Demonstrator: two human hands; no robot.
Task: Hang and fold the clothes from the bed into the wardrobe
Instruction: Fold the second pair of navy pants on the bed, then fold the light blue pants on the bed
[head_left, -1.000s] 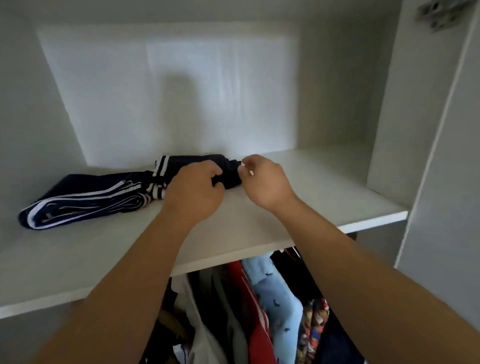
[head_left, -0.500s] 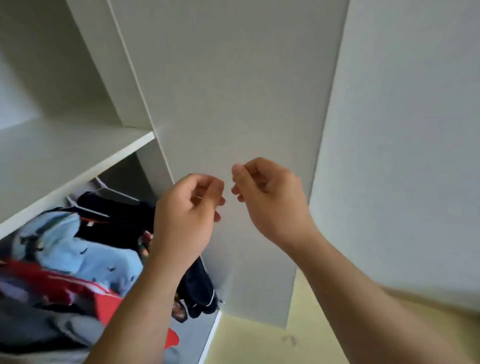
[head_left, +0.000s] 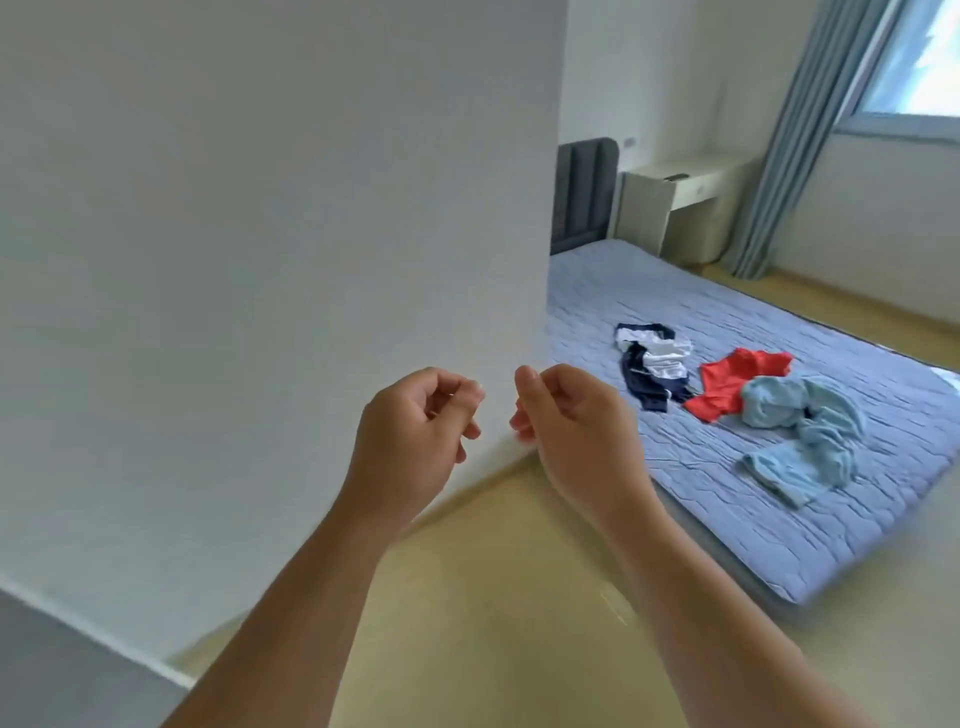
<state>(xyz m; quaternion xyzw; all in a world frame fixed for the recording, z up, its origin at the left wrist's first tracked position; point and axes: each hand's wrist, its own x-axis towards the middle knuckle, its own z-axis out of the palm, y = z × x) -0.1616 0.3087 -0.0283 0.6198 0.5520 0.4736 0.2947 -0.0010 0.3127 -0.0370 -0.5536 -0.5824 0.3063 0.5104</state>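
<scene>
**Head view: fetch the next garment from the bed**

My left hand (head_left: 415, 431) and right hand (head_left: 571, 431) are loosely curled and empty. On the bed (head_left: 727, 519) lie a navy-and-white piece (head_left: 649, 364), a red top (head_left: 727, 384) and a blue top (head_left: 800, 431). I should lift one alone, with both hands.

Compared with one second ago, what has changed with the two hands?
Both hands let go of the folded navy white-striped garment on the white wardrobe shelf; the left hand and right hand now hold nothing. The view turned right to the blue quilted bed. Unchanged: the hands stay close together, fingers curled.
</scene>
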